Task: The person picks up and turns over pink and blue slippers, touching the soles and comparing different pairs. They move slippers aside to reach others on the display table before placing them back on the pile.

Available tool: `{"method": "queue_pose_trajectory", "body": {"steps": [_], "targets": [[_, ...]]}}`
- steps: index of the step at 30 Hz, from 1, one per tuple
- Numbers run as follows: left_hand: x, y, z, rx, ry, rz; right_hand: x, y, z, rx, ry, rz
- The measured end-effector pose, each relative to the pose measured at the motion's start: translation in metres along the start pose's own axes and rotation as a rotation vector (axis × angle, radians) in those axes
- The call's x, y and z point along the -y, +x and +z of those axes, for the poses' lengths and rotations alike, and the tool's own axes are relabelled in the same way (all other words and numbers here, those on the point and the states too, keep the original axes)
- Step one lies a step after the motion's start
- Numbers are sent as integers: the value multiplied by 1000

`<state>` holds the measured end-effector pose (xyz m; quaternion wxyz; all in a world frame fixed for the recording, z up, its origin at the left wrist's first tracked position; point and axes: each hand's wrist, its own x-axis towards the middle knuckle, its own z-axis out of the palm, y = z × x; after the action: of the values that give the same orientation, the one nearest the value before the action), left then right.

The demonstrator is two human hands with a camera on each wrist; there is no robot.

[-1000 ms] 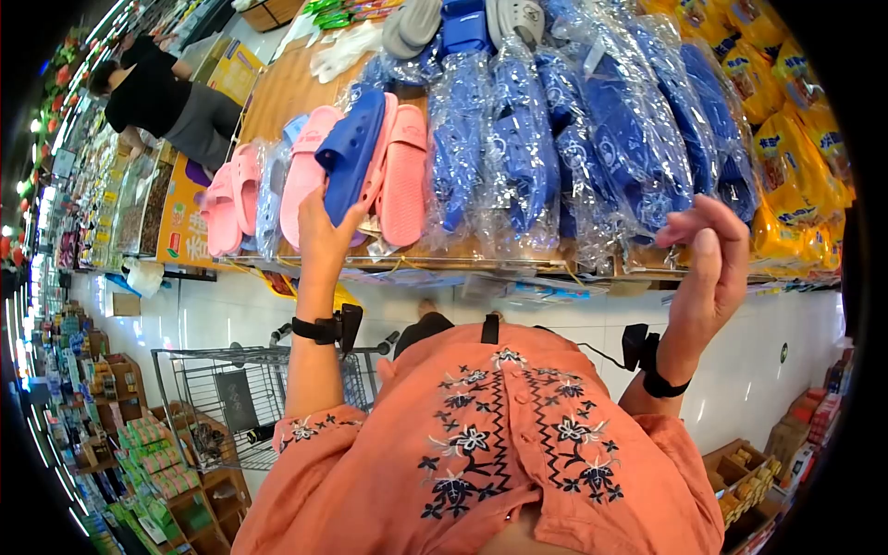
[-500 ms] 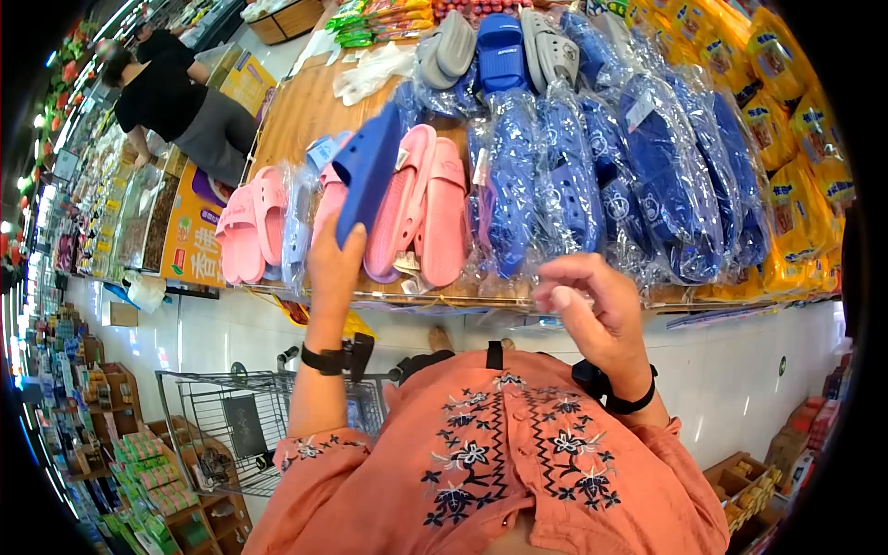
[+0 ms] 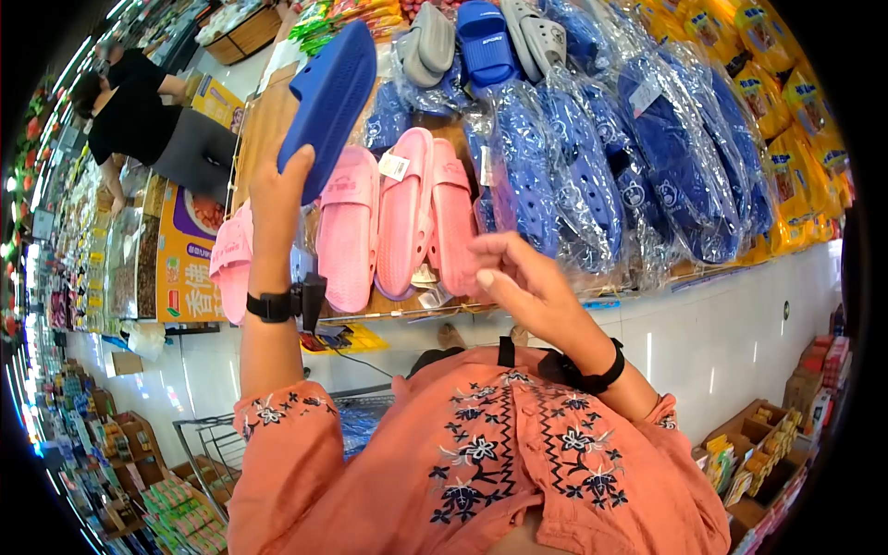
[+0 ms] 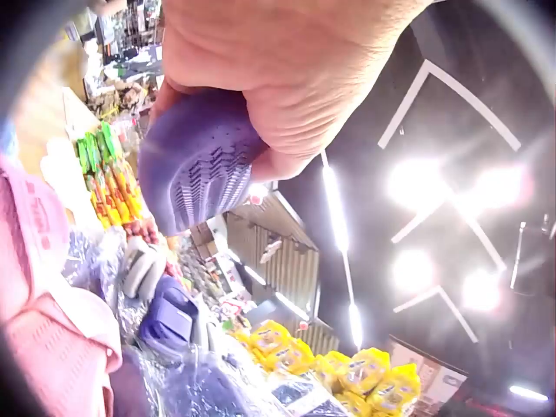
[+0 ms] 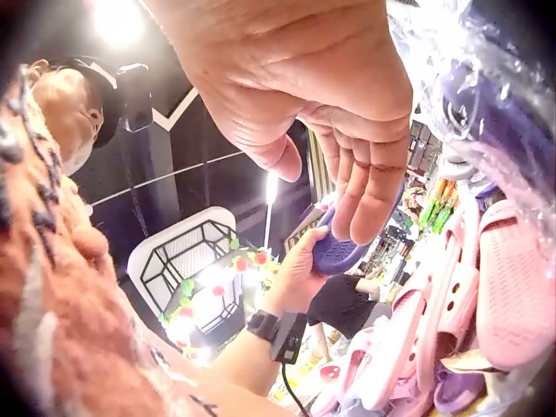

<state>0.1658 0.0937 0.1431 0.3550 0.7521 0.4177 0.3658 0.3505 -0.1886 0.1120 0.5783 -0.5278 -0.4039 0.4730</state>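
My left hand [image 3: 277,185] grips a dark blue slide sandal [image 3: 330,102] by one end and holds it raised above the display table. In the left wrist view the ridged sole end of the blue slide [image 4: 204,178] shows below the palm. My right hand [image 3: 518,277] holds nothing; its fingers are loosely bent near the front edge, overlapping the end of a pink slide [image 3: 453,203]. Further pink slides [image 3: 347,268] with tags lie in a row between the hands. Right of them sit blue clogs [image 3: 569,166] in clear plastic bags.
Grey clogs [image 3: 430,42] and a blue slide pair [image 3: 486,46] are at the back. Yellow snack bags [image 3: 786,176] fill the right end. A person in black [image 3: 139,111] stands at the left. Below the table edge is a shopping cart [image 3: 208,439].
My left hand has raised the blue slide up and to the left, off the pink slides. The right hand has come left from the bagged clogs toward the pink slides.
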Motion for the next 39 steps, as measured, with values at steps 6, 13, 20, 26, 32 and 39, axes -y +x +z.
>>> {"method": "queue_pose_trajectory", "body": {"steps": [6,13,20,26,32,39], "targets": [[-12,-33,19,119,182,621,8,45,-1,-140,368,-49],[-15,-69,35,213,370,963,7,80,-3,-135,669,-156],[-19,-109,64,264,407,898,-12,88,-1,-241,830,-129],[-29,-100,39,274,-144,316,-8,81,7,-269,755,-175],[-10,-80,48,331,-1196,-275,-6,79,14,-326,542,-121],[-1,-92,51,329,-1267,-388,0,72,15,-272,549,-119]]}}
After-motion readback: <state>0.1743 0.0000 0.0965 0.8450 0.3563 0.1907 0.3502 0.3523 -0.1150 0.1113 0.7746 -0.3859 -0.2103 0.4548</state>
